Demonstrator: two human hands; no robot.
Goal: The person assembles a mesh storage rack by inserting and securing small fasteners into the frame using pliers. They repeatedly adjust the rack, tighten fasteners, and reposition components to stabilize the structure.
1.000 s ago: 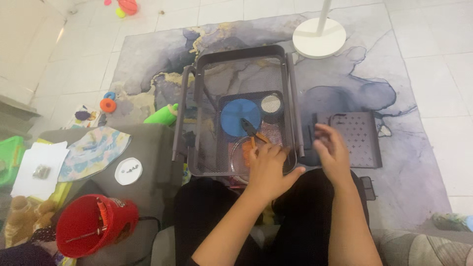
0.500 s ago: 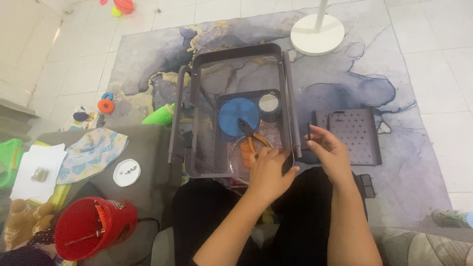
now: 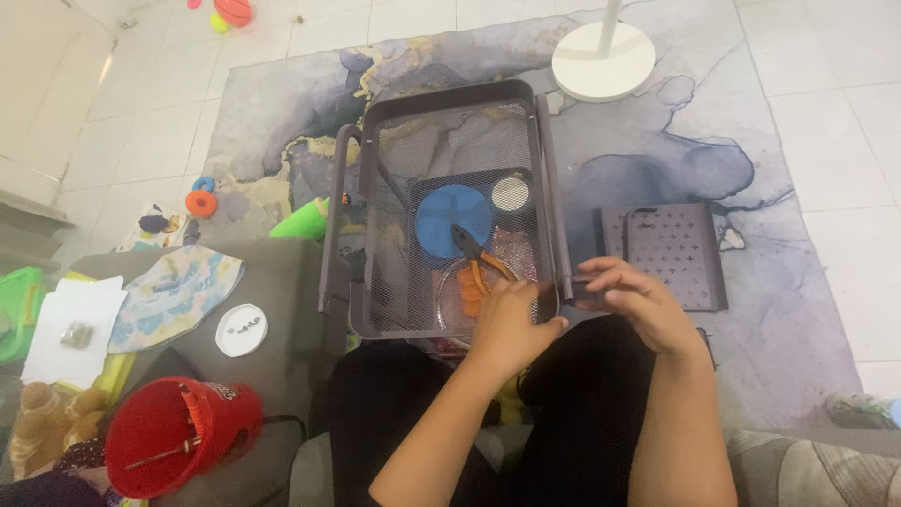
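A dark grey mesh basket frame (image 3: 375,235) lies on the rug in front of my knees. Inside it are a blue round lid (image 3: 441,218), a small white lid (image 3: 511,193) and orange-handled pliers (image 3: 479,261) resting on a clear round container (image 3: 511,255). My left hand (image 3: 511,327) is curled over the basket's near rim, just beside the plier handles. My right hand (image 3: 638,302) pinches a small dark part (image 3: 580,287) at the lower end of the basket's right post. A dark perforated panel (image 3: 678,252) lies flat right of that hand.
A white round stand base (image 3: 603,62) sits beyond the basket. To the left are a red bucket (image 3: 174,437) with tools, a white lid (image 3: 241,330) holding small screws, a patterned cloth (image 3: 178,293), paper (image 3: 70,319), a green object (image 3: 302,223) and an orange ring toy (image 3: 200,202).
My right hand has left the perforated panel's edge and reached the basket's right post. My left hand has slid slightly toward the near right corner.
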